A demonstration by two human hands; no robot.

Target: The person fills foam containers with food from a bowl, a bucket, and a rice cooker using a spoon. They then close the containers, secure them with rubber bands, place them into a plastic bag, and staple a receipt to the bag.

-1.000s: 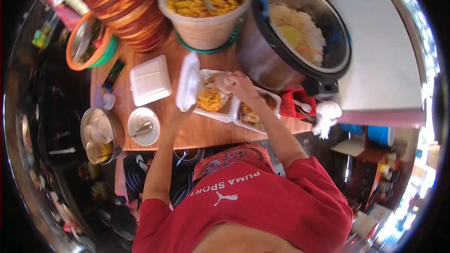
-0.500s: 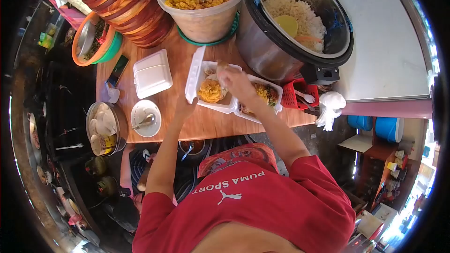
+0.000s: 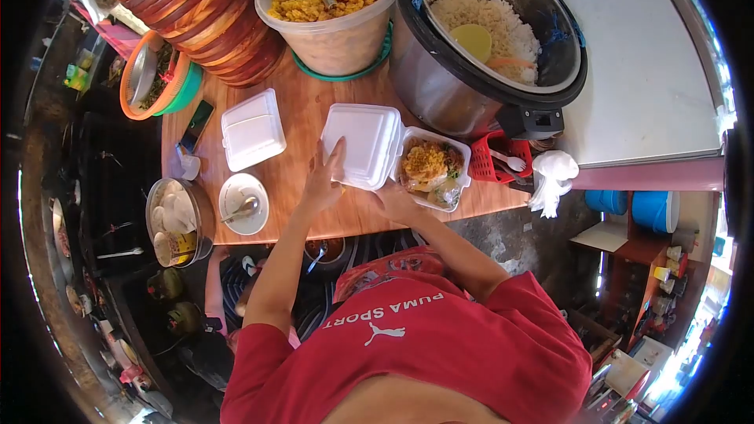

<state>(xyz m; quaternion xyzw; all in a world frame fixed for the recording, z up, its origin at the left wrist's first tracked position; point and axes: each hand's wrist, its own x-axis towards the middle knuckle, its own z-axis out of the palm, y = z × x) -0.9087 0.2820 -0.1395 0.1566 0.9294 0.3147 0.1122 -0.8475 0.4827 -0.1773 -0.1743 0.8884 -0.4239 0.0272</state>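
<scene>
A white foam takeaway box (image 3: 361, 141) lies with its lid down on the wooden table, between my two hands. My left hand (image 3: 322, 179) grips its left front corner, the fingers reaching onto the lid. At the front right corner my right hand (image 3: 397, 202) holds the edge, its fingertips partly hidden. Just right of this box stands an open foam box (image 3: 463, 180) filled with yellow crumbly topping (image 3: 424, 162), greens and a clear bag. Another closed foam box (image 3: 253, 132) sits to the left, apart from my hands.
Behind are a tub of yellow crumbs (image 3: 330, 31), a large rice cooker (image 3: 440, 86) and stacked wooden bowls (image 3: 196, 16). A red basket (image 3: 491, 159) stands right. A white bowl with a spoon (image 3: 243, 216) and a clear container (image 3: 179, 220) are left. Another person's arm (image 3: 214, 290) shows below the table.
The lid of the box between my hands has come down over its food. My right hand has left the inside of the box and moved to the front edge.
</scene>
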